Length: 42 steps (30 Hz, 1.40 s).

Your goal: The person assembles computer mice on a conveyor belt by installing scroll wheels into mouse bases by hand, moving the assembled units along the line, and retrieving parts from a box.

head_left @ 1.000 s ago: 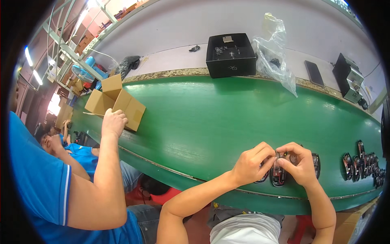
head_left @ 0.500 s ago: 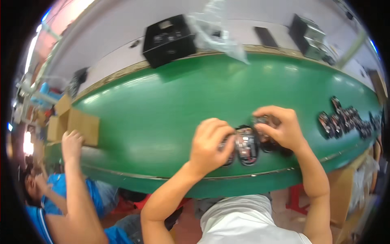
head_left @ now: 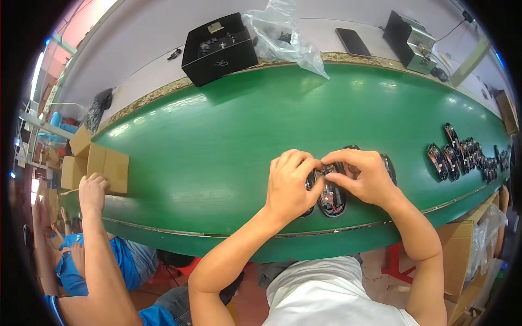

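1. Two hands meet near the near edge of the green conveyor belt [head_left: 217,163]: the left hand [head_left: 291,185] and right hand [head_left: 361,176] both pinch one open mouse shell [head_left: 330,198] lying on the belt.
2. Two more dark shells lie partly hidden beside it, under the hands.
3. A row of shells [head_left: 467,155] lies to the right; the count is unclear.
4. One black box [head_left: 217,49] and one clear bag [head_left: 283,35] lie far.
5. One co-worker's hand [head_left: 92,190] touches a cardboard box [head_left: 109,168] at left.
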Each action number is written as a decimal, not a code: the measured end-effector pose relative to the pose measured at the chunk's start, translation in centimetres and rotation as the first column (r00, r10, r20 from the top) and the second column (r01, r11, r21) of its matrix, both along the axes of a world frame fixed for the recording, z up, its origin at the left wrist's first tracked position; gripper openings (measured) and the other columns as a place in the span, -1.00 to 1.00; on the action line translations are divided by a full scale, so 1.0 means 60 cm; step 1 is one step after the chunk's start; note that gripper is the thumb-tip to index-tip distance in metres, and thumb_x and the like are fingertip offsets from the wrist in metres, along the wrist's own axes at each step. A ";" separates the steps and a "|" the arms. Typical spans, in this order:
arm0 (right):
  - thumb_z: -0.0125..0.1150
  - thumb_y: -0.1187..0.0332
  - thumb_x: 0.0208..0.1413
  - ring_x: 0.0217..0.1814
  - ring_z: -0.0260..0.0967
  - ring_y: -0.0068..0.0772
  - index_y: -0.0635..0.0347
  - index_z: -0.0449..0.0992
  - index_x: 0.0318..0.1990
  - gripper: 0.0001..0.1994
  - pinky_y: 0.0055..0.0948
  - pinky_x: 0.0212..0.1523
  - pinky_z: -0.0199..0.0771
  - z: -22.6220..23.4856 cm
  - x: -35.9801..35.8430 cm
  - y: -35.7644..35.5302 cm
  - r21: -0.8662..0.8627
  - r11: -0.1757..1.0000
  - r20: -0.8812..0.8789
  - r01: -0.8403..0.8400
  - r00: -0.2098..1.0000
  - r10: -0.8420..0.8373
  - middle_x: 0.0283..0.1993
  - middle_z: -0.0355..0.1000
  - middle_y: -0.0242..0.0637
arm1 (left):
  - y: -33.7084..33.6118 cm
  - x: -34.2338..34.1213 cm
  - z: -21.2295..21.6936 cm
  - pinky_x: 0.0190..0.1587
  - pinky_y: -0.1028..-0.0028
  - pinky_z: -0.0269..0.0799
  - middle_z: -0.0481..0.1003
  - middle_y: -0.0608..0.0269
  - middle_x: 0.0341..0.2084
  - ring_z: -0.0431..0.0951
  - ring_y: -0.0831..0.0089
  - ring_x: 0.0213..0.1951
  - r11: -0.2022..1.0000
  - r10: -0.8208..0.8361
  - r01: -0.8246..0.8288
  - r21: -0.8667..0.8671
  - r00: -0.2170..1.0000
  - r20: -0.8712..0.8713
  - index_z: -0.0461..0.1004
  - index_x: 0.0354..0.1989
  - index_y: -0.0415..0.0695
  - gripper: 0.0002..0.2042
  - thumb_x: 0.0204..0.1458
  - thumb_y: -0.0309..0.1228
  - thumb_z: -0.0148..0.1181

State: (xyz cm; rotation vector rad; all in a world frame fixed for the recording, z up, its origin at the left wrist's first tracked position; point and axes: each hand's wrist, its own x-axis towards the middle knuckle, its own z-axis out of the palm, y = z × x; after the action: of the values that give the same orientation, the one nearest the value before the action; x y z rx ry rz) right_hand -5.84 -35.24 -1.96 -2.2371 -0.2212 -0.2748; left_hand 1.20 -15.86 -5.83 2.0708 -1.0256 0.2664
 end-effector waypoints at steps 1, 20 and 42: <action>0.48 0.39 -0.02 -0.51 0.39 -0.39 0.17 0.66 -0.10 -0.71 -0.41 -0.44 0.43 -0.004 0.001 0.001 0.000 1.000 -0.032 0.005 0.999 -0.005 -0.24 0.62 -0.26 | 0.000 0.001 -0.001 -0.03 0.23 0.34 0.56 0.28 -0.27 0.53 0.20 -0.07 1.000 -0.006 0.006 -0.001 1.000 -0.005 0.55 -0.32 -0.11 -0.80 -0.14 -0.42 0.40; 0.46 0.55 -0.14 -0.26 0.55 -0.09 0.30 0.54 -0.28 -0.76 -0.25 -0.28 0.54 0.013 -0.003 0.018 -0.270 0.963 0.055 0.012 0.998 0.003 -0.19 0.58 -0.18 | -0.013 -0.017 -0.010 0.02 0.20 0.27 0.48 0.27 -0.24 0.49 0.25 -0.09 0.998 0.024 -0.028 -0.049 0.997 -0.079 0.51 -0.29 -0.08 -0.84 -0.06 -0.42 0.32; 0.50 0.43 -0.07 -0.42 0.46 -0.30 0.19 0.65 -0.12 -0.70 -0.34 -0.39 0.48 0.007 -0.003 -0.003 -0.156 0.988 -0.032 0.017 0.999 -0.023 -0.21 0.50 -0.25 | -0.012 -0.009 0.002 -0.03 0.24 0.31 0.48 0.25 -0.26 0.50 0.24 -0.13 1.000 -0.013 0.011 -0.024 0.997 -0.080 0.50 -0.32 -0.11 -0.83 -0.09 -0.46 0.33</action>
State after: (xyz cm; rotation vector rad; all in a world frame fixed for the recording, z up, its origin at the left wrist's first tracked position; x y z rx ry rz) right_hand -6.00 -35.42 -1.56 -2.3973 -0.2086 -0.2379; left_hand 0.67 -16.61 -5.72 2.0369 -0.9821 0.1861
